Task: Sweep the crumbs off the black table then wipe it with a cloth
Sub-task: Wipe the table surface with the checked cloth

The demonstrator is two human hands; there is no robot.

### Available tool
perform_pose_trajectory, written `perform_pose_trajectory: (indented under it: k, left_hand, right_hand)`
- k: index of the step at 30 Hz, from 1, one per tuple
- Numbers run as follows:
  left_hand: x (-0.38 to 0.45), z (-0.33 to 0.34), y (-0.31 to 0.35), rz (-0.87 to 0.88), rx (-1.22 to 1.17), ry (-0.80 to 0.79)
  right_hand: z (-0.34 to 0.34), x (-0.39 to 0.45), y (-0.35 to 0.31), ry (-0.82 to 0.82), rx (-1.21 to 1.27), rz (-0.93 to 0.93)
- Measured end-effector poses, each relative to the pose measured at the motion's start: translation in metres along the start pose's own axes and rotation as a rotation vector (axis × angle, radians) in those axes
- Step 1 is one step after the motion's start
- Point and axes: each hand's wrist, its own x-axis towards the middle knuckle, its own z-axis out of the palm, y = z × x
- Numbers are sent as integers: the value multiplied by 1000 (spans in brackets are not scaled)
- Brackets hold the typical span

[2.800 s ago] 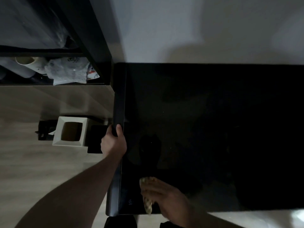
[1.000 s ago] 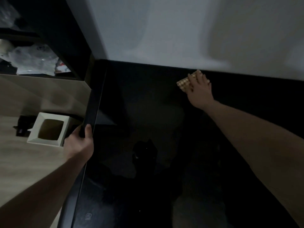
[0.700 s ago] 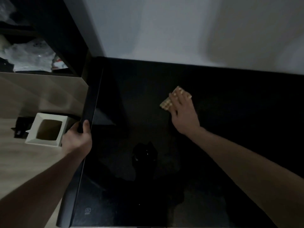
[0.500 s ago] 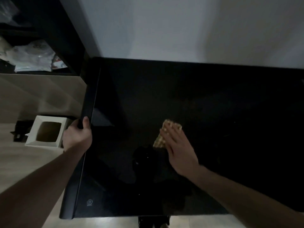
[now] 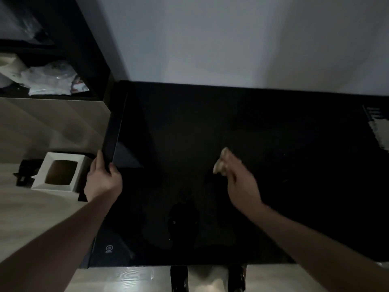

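Observation:
The glossy black table (image 5: 273, 123) fills the middle of the view, its back edge against a pale wall. My right hand (image 5: 242, 184) presses a small tan checked cloth (image 5: 221, 163) flat on the tabletop near its centre; only the cloth's front end shows past my fingers, and it is blurred. My left hand (image 5: 103, 178) grips the table's left edge. No crumbs are visible on the dark surface.
A white square bin (image 5: 59, 172) with a brown inside stands on the pale wood floor left of the table. A dark shelf unit (image 5: 88, 49) at the back left holds white bags. A faint pale patch (image 5: 379, 127) shows at the table's far right.
My right hand slid the cloth from the table's back edge toward me, then a little to the right. The left hand kept its grip on the left edge.

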Motion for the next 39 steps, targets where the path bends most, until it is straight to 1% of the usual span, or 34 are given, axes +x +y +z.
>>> perform_pose_trajectory:
  k: [3,6,8,12,15,16,18,20,22,27,29,31,33,34,35,36,37,38,39]
  left_hand:
    - [2,6,-4,-13,-30,22]
    - [6,14,-6,-5,-6,72]
    - [7,18,-6,-6,22,99]
    - [10,22,-8,-9,61,139]
    - [11,25,-8,-15,81,165]
    - [12,25,-6,-22,89,168]
    - [11,25,-5,-35,94,171]
    - [10,25,-3,-57,93,183]
    - [10,24,-1,-82,86,195]
    - [6,21,4,-74,67,182]
    - [5,19,4,-83,61,174]
    - [3,17,5,-85,61,171]
    - [3,16,5,-80,62,167]
    - [3,16,5,-83,60,162]
    - [4,15,5,-81,61,159]
    - [4,16,4,-70,66,158]
    - [4,15,3,-63,73,153]
    - [5,15,3,-62,78,144]
    - [6,14,2,-65,81,135]
  right_hand:
    - [-28,85,22,38,-156,55]
    - [-42,154,48,27,-312,-8]
    - [-45,192,60,-10,-396,16]
    - [-35,234,76,-179,-544,73]
    - [-24,242,82,-170,-544,111]
    - [-20,238,82,-146,-545,93]
    - [-15,219,80,-96,-511,-3]
    - [-11,185,78,-110,-479,-116]
    - [-7,142,74,-182,-480,-197]
    - [-9,20,67,-319,-434,-399]
    - [-9,-36,65,-441,-462,-518]
    - [-13,-88,64,-532,-429,-645]
    - [-23,-119,69,-532,-415,-744]
    - [-28,-119,65,-543,-450,-782]
    - [-32,-112,60,-528,-446,-792]
    - [-34,-99,58,-450,-371,-702]
    - [-34,-82,56,-366,-263,-572]
    - [-39,-60,54,-297,-157,-383]
    - [-45,-32,53,-239,-211,-343]
